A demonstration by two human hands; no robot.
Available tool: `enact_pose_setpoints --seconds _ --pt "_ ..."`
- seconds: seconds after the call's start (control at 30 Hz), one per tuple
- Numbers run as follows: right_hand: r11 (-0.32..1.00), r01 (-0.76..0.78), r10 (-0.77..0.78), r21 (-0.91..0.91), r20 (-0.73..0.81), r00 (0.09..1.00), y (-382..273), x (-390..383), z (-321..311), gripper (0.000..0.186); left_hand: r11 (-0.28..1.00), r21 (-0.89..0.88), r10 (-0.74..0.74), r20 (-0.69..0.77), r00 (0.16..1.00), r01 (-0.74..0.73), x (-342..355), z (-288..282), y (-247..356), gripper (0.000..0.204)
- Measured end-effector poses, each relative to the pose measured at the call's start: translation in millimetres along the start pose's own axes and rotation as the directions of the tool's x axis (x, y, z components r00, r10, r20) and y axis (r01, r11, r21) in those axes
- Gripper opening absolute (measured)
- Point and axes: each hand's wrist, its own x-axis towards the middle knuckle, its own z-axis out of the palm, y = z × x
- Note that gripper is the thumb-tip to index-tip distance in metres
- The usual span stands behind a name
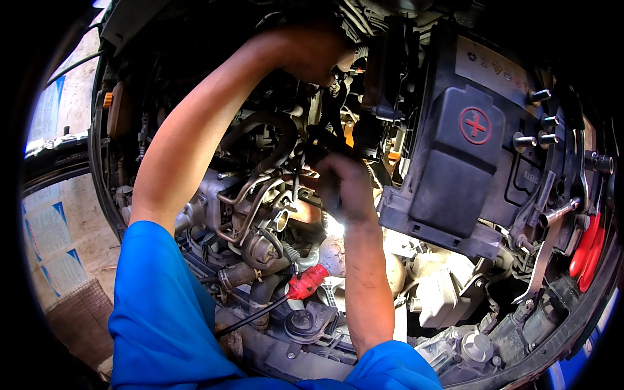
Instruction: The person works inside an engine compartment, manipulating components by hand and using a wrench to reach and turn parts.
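Inside an engine bay, my left hand reaches to the upper middle, beside hoses and fittings; its fingers are blurred and in shadow. My right hand is bent in the centre among dark hoses and metal pipes, also blurred, its fingertips too dim to show what they touch. Below it a bright glow shines past my right wrist. A red-bodied item on a black cable lies lower in the middle, to the left of my right forearm.
A black battery with a red plus symbol fills the right side. Sockets, wrenches and red-handled pliers lie along its right. The car's body edge curves down the left, with pale printed sheets beyond.
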Motion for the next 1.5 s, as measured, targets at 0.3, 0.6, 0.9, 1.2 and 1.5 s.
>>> enact_pose_setpoints --seconds 0.3,0.6,0.9,1.2,1.5 --pt "0.637 -0.316 0.141 0.703 0.297 0.944 -9 -7 10 0.015 0.998 0.004 0.069 -0.087 0.994 -0.069 -2 8 -7 0.041" --pt "0.581 -0.293 0.217 0.759 0.203 0.955 -12 -11 28 0.015 1.000 0.001 0.014 -0.049 0.999 -0.014 0 11 -8 0.041" --pt "0.741 -0.238 0.228 0.629 0.098 0.969 -15 -10 15 0.010 0.982 0.023 -0.190 0.001 0.982 0.189 -16 -47 31 0.037" --pt "0.357 -0.373 0.215 0.857 0.313 0.925 -14 -13 23 0.020 0.988 0.153 0.019 -0.048 0.999 -0.012 -12 -27 15 0.040" --pt "0.696 -0.263 0.261 0.668 0.106 0.959 -6 -9 16 0.013 0.995 0.086 -0.041 -0.082 0.996 0.048 -16 -32 15 0.036"
